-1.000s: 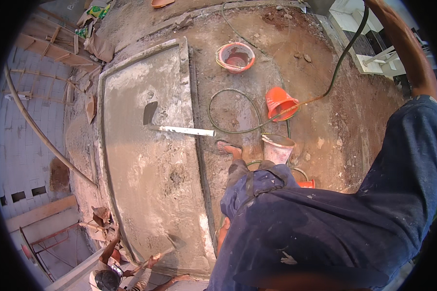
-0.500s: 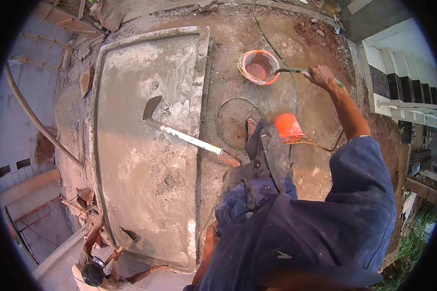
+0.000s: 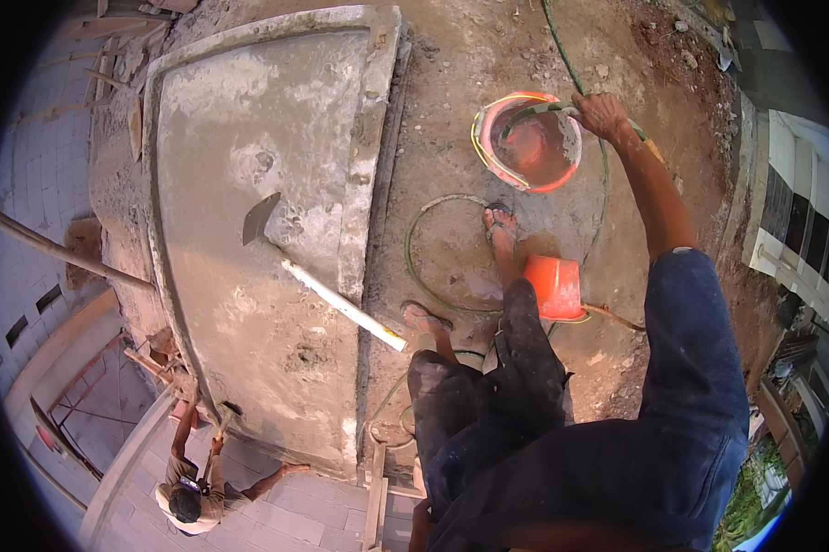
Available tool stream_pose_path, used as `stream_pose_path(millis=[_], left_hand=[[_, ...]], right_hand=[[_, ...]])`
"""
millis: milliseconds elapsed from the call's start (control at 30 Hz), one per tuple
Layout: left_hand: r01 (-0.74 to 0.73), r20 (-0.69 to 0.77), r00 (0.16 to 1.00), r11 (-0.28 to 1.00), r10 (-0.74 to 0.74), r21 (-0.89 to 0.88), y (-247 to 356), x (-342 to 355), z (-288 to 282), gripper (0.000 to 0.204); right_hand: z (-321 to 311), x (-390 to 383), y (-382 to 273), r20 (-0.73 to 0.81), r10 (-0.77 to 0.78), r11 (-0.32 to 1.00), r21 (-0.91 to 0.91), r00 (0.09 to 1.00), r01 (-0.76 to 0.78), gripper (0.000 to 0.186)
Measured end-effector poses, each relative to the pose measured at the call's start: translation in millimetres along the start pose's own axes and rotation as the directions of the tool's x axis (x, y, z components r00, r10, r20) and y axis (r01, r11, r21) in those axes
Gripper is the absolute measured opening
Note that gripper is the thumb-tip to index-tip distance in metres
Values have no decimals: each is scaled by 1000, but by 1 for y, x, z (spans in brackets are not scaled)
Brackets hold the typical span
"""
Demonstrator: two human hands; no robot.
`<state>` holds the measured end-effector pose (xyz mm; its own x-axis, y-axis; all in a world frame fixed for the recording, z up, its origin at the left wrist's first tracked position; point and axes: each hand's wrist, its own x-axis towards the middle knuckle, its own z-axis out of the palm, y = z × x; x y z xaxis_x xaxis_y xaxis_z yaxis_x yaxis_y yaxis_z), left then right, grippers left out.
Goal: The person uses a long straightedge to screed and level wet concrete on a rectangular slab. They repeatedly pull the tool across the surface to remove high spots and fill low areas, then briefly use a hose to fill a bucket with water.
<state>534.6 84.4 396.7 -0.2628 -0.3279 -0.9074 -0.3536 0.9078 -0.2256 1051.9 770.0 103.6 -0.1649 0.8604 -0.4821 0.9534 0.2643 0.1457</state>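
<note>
My right hand is closed around a green hose. The end of that hose dips into an orange bucket, which stands upright with a pale smeared inner wall. Wet reddish contents show at its bottom. A second orange bucket lies tipped on the ground, nearer my legs. Of my left arm only a bit of skin shows at the lower edge; that hand is out of sight. To my left, a hoe with a white handle rests its blade in wet grey cement inside a low-walled trough.
At the trough's near left corner a co-worker crouches, holding a long-handled tool at the cement. Loops of hose lie around my sandalled feet. Wooden planks stand by the near end. White steps rise at the right.
My right hand has moved toward the upright bucket, and the hose now reaches farther inside it. My feet have come into fuller view as my view shifted. The co-worker's tool has shifted slightly.
</note>
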Motion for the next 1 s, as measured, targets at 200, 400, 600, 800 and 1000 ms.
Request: stream_pose_path(millis=[200,400,600,800,1000], left_hand=[[-265,132,964,829,230,492,-17,-51,43,40],[56,-107,994,943,-21,328,23,-82,118,38],[115,-164,984,938,-63,328,44,-113,145,37],[154,-201,976,930,-89,334,57,-137,162,36],[158,-222,972,916,-78,368,76,-142,165,34]], right_hand=[[139,99,-10,103,85,973,-223,991,-60,34],[169,143,21,131,89,987,-148,987,-69,49],[170,164,23,166,-56,996,-56,985,66,67],[163,175,9,81,-107,990,-80,991,113,66],[198,202,26,123,-272,897,-327,954,298,50]])
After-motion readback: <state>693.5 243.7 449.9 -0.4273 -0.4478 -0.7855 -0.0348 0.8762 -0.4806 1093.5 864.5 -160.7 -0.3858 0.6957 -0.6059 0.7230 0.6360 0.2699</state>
